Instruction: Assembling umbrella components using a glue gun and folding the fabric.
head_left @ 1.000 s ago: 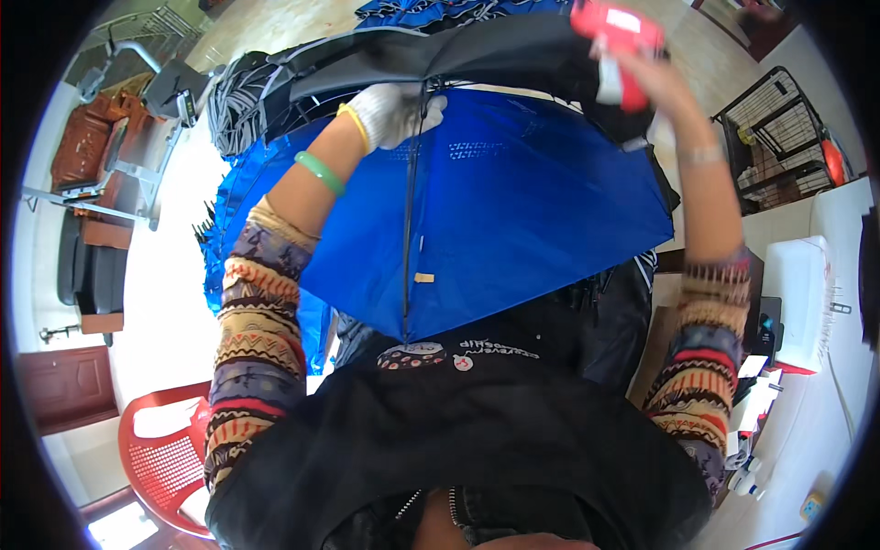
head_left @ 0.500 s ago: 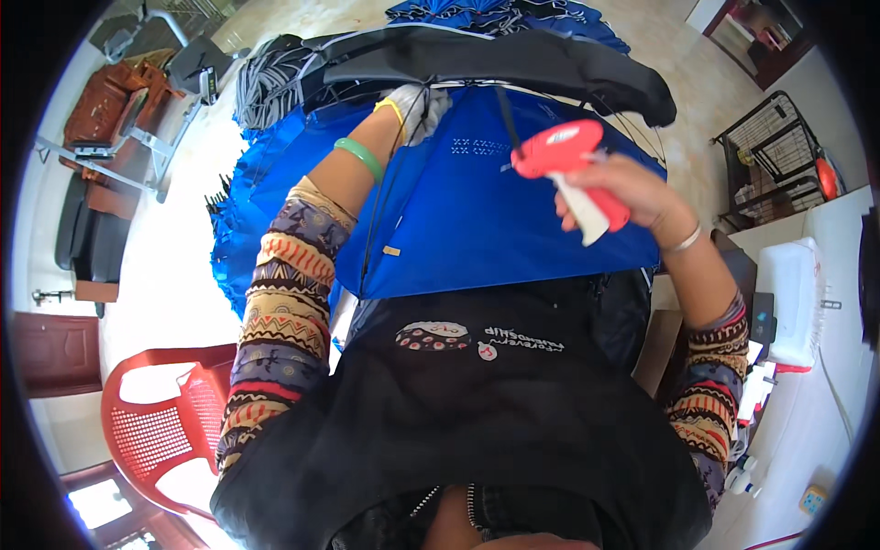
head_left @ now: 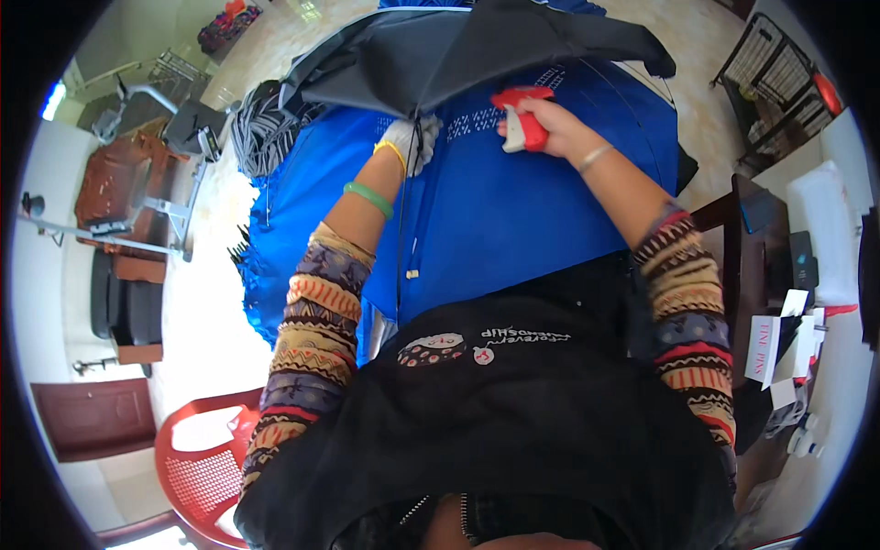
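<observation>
A blue umbrella canopy (head_left: 513, 220) is spread over my lap, with black fabric (head_left: 385, 64) folded up along its far side. My left hand (head_left: 417, 149), in a white glove, is closed on the umbrella where a thin dark rib meets the black fabric. Its fingertips are partly hidden. To its right, my right hand (head_left: 561, 126) is bare and wraps round the grip of a red-and-white tagging gun (head_left: 528, 128). The gun's front end points left, over the blue cloth near the black fold. A small pale tag (head_left: 412, 274) lies on the canopy nearer to me.
Striped grey-black folded fabric (head_left: 261, 128) lies at the far left. A red plastic chair (head_left: 203, 481) stands at my near left, an exercise machine (head_left: 179, 206) beyond it. On the right are a dark wooden table (head_left: 733, 215) with small boxes (head_left: 763, 348) and a wire cage (head_left: 765, 64).
The tagging gun in my right hand has moved left and farther away, toward the black fold. My left hand has come slightly nearer, still on the umbrella. The view has shifted.
</observation>
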Demonstrator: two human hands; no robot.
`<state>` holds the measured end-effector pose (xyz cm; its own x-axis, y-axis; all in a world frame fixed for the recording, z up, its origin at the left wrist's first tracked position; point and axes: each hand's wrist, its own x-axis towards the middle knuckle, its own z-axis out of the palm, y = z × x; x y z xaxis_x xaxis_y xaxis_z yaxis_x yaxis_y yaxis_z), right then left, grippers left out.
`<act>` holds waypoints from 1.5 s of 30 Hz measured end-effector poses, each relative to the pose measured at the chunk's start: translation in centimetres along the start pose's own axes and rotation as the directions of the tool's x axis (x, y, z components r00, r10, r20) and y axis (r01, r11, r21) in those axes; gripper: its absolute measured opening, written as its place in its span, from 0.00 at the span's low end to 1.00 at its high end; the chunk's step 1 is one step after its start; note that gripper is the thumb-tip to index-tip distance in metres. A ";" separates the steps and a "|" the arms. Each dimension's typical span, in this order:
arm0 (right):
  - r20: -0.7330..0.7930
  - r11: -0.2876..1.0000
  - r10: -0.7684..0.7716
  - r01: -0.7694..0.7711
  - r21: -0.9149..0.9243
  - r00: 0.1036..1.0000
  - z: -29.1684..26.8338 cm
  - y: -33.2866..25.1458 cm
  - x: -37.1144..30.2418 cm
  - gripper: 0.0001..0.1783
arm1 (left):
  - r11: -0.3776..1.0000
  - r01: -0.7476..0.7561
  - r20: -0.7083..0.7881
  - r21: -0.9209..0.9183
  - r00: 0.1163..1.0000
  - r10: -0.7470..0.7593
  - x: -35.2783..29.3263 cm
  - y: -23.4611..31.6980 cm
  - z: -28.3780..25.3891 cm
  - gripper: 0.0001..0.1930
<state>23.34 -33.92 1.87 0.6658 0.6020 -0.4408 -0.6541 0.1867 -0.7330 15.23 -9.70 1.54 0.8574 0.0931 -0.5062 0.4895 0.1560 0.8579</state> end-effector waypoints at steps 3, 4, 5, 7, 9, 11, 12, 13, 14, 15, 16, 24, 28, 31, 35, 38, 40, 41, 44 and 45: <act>0.052 0.991 -0.058 0.051 0.122 0.997 0.0 1.8 5.1 0.21 | 0.961 0.151 0.010 -0.233 0.988 -0.153 1.4 -1.5 -0.4 0.08; 0.098 0.984 -0.061 0.043 0.175 0.993 0.3 2.6 5.9 0.21 | 0.969 0.146 -0.051 -0.198 0.986 -0.159 1.5 -2.0 -0.3 0.08; 0.143 0.973 -0.066 0.032 0.228 0.987 0.5 3.4 6.7 0.20 | 0.976 0.143 -0.112 -0.161 0.980 -0.162 1.5 -2.5 -0.2 0.08; 0.186 0.955 -0.074 0.016 0.296 0.980 0.9 4.9 7.6 0.20 | 0.982 0.154 -0.176 -0.112 0.969 -0.172 1.5 -3.3 -0.3 0.08; 0.213 0.981 -0.093 0.053 0.185 0.973 1.3 6.8 8.0 0.19 | 0.990 0.111 -0.190 -0.093 0.974 -0.127 1.1 -3.8 -0.5 0.09; 0.231 0.988 -0.095 0.064 0.138 0.968 2.2 8.3 8.0 0.18 | 0.992 0.099 -0.205 -0.079 0.972 -0.113 0.8 -4.0 -0.7 0.09; 0.153 0.989 -0.123 0.108 0.100 0.981 2.6 8.9 7.8 0.18 | 0.995 0.083 -0.216 -0.063 0.972 -0.095 0.7 -4.0 -0.6 0.09; 0.075 0.987 -0.153 0.149 0.056 0.985 3.1 9.3 7.7 0.18 | 0.997 0.066 -0.226 -0.048 0.971 -0.075 0.6 -4.0 -0.5 0.09; 0.000 0.982 -0.187 0.187 0.004 0.982 3.3 9.7 7.6 0.18 | 0.998 0.045 -0.236 -0.034 0.970 -0.052 0.5 -4.0 -0.4 0.10; 0.003 0.983 -0.182 0.182 0.007 0.983 3.5 10.0 7.6 0.18 | 0.998 0.049 -0.241 -0.035 0.969 -0.056 0.4 -4.0 -0.4 0.10; 0.019 0.981 -0.192 0.192 -0.015 0.981 3.6 10.3 7.7 0.18 | 0.998 0.050 -0.249 -0.025 0.967 -0.055 0.3 -4.0 -0.4 0.10; 0.057 0.951 -0.290 0.295 -0.091 0.955 4.4 12.1 8.4 0.16 | 0.999 -0.035 -0.399 -0.008 0.917 0.029 -0.4 -3.8 0.8 0.10; 0.052 0.955 -0.262 0.267 -0.133 0.964 4.8 11.8 7.9 0.15 | 0.998 -0.055 -0.422 -0.018 0.905 0.042 -0.2 -4.2 0.2 0.10; 0.087 0.958 -0.236 0.247 -0.146 0.968 4.7 11.3 7.4 0.16 | 0.998 -0.059 -0.413 -0.033 0.910 0.040 -0.1 -4.1 0.1 0.10; 0.080 0.975 -0.198 0.205 -0.082 0.977 4.8 10.8 7.0 0.16 | 0.998 -0.060 -0.417 0.007 0.907 0.057 -0.3 -4.1 0.1 0.11; 0.068 0.982 -0.168 0.174 -0.081 0.983 4.9 10.5 6.6 0.17 | 0.999 -0.045 -0.430 0.008 0.902 0.044 -0.3 -4.1 0.0 0.11; 0.072 0.981 -0.169 0.174 -0.080 0.983 4.7 10.6 6.7 0.17 | 0.999 -0.031 -0.428 0.021 0.903 0.037 -0.5 -3.8 0.4 0.11; 0.075 0.981 -0.170 0.176 -0.080 0.983 4.6 10.6 6.7 0.17 | 0.999 -0.018 -0.427 0.033 0.904 0.031 -0.7 -3.6 0.7 0.11; 0.102 0.985 -0.154 0.161 -0.062 0.983 4.4 10.6 6.9 0.17 | 0.999 -0.008 -0.425 0.045 0.905 0.026 -0.8 -3.6 1.1 0.11; 0.125 0.988 -0.140 0.146 -0.044 0.982 4.4 10.7 7.0 0.17 | 0.999 -0.012 -0.425 0.045 0.905 0.030 -0.9 -3.6 1.1 0.11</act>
<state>19.43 -24.30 -6.74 0.7008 0.6620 -0.2657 -0.5331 0.2386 -0.8117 12.91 -11.42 -1.01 0.7230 0.5067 -0.4697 0.4861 0.1101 0.8669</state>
